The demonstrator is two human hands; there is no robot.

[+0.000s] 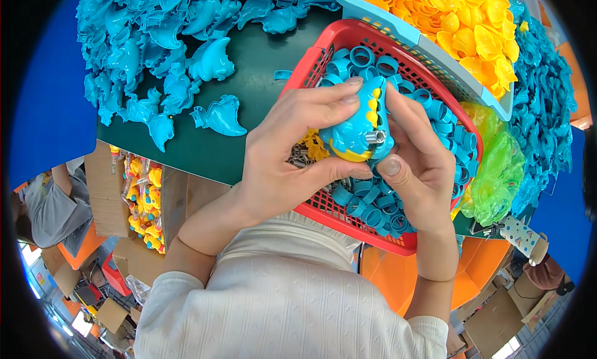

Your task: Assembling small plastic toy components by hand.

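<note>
Between both hands is a blue plastic toy body (356,124) with a row of yellow bumps, a yellow lower part and a short metal piece sticking out. My left hand (289,132) grips its left side, thumb below and fingers above. On the other side, the fingers and thumb of my right hand (420,154) press against it. Both hands hold the toy over a red basket (317,54) filled with blue plastic rings (373,213). Small yellow parts (316,144) and metal pieces show beside my left hand, partly hidden by it.
Blue shell pieces (143,42) are heaped at the far left of the green table (261,54), with one loose shell (221,116) nearer. A light-blue basket (429,54) of yellow shells (463,26) stands far right, near a green plastic bag (494,166) and another blue heap (544,104).
</note>
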